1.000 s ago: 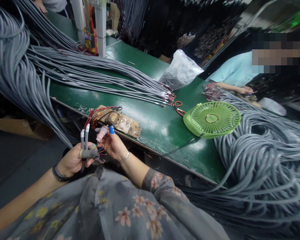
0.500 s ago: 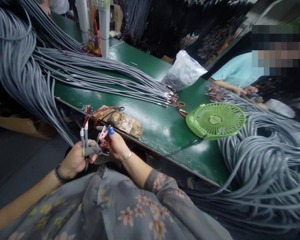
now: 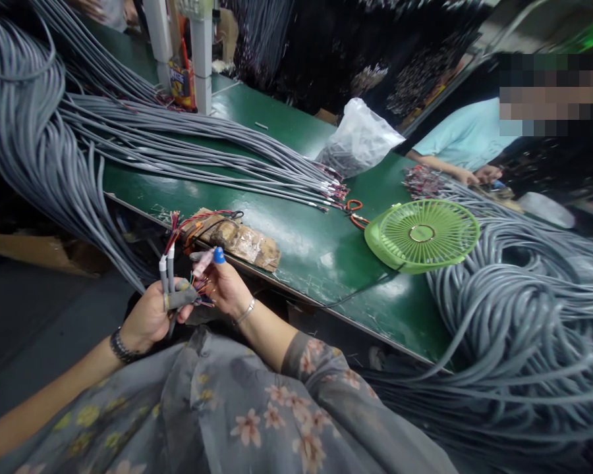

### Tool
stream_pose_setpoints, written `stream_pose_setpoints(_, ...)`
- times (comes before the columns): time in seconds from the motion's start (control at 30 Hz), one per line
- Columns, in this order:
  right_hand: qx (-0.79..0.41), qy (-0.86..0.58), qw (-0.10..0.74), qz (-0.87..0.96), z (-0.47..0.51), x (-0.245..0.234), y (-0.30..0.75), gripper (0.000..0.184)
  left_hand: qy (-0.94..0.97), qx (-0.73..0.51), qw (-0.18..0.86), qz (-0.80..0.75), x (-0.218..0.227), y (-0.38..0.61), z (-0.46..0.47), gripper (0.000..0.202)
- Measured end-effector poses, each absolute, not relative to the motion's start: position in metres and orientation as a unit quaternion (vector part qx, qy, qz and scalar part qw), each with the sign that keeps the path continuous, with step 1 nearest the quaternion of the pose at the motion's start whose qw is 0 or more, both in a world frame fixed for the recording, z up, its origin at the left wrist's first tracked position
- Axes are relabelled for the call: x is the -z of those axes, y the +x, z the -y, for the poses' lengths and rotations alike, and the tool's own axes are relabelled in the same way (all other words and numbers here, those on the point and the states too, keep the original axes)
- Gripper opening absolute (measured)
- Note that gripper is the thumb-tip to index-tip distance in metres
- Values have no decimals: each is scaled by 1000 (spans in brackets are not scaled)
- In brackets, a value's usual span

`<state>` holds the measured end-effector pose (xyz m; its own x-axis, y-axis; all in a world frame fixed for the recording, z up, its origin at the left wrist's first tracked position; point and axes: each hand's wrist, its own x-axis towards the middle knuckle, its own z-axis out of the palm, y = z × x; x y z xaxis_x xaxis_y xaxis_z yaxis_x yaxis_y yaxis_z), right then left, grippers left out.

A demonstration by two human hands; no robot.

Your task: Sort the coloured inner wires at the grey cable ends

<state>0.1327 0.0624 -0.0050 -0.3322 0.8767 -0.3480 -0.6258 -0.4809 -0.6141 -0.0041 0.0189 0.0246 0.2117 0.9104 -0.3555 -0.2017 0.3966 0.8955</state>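
Observation:
My left hand, with grey covers on its fingers, is closed around a few grey cables. Two of the cable ends rise above the fist, with white bands and thin red and dark wires fanning out on top. More bare-ended coloured wires stick out between my two hands. My right hand wears a blue cover on its thumb and pinches a small pink clip, blurred now, just above those wires. Its fingertips are partly hidden.
A wooden block wrapped in tape lies at the edge of the green table. Beyond are a long cable bundle, a plastic bag and a green fan. Coiled cables fill the right, near a co-worker.
The pink clip has turned slightly and looks smeared by motion. Both hands keep nearly the same place and hold. The whole view has shifted a little.

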Motion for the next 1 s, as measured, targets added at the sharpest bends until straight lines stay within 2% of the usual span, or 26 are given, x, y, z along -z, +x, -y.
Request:
stream_pose_setpoints(0.13,-811,-327,452,179,-62,3,139,54,368,-417,676,-483,-29,-5,-10,47)
stream_pose_setpoints(0.33,-786,-343,475,199,-58,5,143,39,367,-469,636,-491,-36,-2,2,40)
stream_pose_setpoints(0.53,-798,-341,457,196,-59,4,144,41,355,-488,622,-500,-31,1,0,31)
stream_pose_setpoints(1.0,-791,-341,478,174,-64,12,135,40,329,-471,645,-503,-30,5,-7,43)
